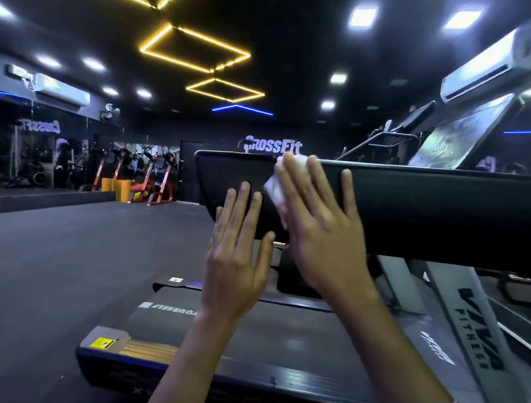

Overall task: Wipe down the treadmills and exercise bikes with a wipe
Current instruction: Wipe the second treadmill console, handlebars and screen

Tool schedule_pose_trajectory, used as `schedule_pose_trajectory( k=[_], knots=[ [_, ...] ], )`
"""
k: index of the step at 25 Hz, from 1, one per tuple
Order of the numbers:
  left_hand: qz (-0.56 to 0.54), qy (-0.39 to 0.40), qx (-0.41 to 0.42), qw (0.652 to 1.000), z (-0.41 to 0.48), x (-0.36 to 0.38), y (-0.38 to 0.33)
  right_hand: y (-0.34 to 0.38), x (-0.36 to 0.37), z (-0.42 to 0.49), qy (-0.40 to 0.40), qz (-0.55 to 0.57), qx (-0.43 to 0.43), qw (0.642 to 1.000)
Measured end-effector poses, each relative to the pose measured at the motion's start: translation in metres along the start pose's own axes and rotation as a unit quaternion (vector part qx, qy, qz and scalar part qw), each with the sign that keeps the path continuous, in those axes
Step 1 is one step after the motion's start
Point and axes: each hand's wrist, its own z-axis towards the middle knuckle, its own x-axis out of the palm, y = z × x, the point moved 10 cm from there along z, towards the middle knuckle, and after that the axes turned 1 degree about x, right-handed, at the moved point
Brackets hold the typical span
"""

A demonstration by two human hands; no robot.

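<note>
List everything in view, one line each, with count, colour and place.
black treadmill console panel: one, black, centre right, at chest height
white wipe: one, white, pressed on the panel under the right hand
grey treadmill deck: one, grey, below the panel
white air conditioners: two, white, left wall and upper right
yellow ceiling light strips: several, yellow, overhead
white CrossFit wall sign: one, white, far wall
orange exercise machines: several, orange, far left
left hand: one, fingers straight, against the panel's left end
right hand: one, flat on the wipe
</note>
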Motion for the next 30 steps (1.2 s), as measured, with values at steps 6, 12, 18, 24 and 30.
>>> schedule_pose_trajectory(
  k=[6, 12, 18, 24, 30],
  knots=[
    [0.011, 0.006, 0.015, 1.000, 0.005, 0.015, -0.027, -0.072, -0.022, -0.072, -0.027, 0.005, 0.167, 0.986],
    [-0.011, 0.020, 0.057, 0.998, 0.018, 0.051, -0.086, -0.120, -0.031, -0.065, -0.024, -0.025, 0.171, 0.985],
    [-0.018, 0.025, 0.097, 0.995, 0.025, 0.082, -0.133, -0.147, -0.044, -0.091, -0.024, 0.036, 0.203, 0.978],
    [-0.027, 0.034, 0.104, 0.994, 0.033, 0.113, -0.182, -0.242, -0.075, -0.131, -0.075, 0.028, 0.333, 0.940],
    [-0.034, 0.050, 0.113, 0.992, 0.036, 0.146, -0.227, -0.257, -0.080, -0.114, -0.026, -0.007, 0.244, 0.969]
  ],
)
